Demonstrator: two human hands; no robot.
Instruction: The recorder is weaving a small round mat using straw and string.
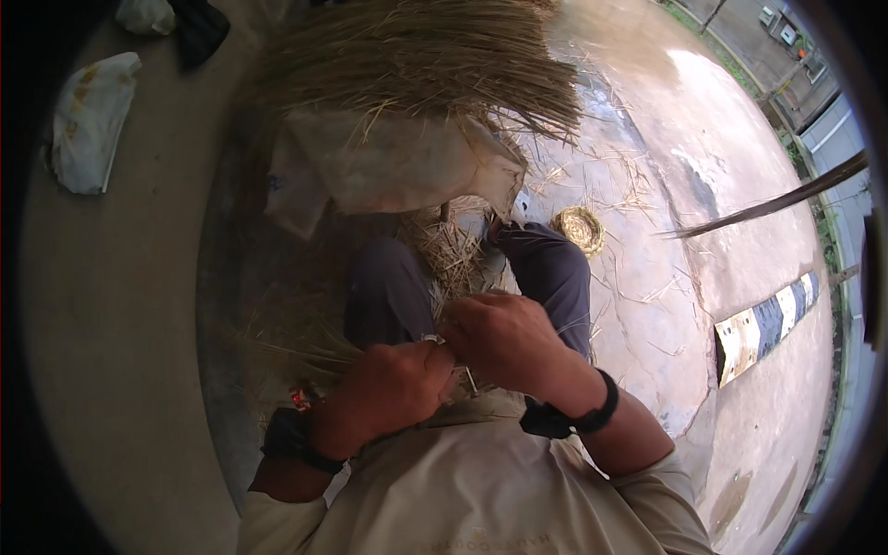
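Observation:
Close in front of my body, my left hand (403, 385) and my right hand (504, 340) meet over my lap with their fingers closed. A small pale bit shows where the fingertips come together, but my hands cover most of whatever they hold. Thin straw stalks (310, 350) fan out on the left beside my left hand. Between my knees, loose straw (455, 257) litters the ground. A small round woven straw basket (580, 231) sits on the floor just beyond my right knee.
Ahead lies a large heap of long dry stalks (416, 69), with a whitish sack cloth (398, 166) along its near edge. White plastic bag (92, 125) lies at far left. On the right are a dark pole (777, 199) and a black-and-white striped block (768, 328).

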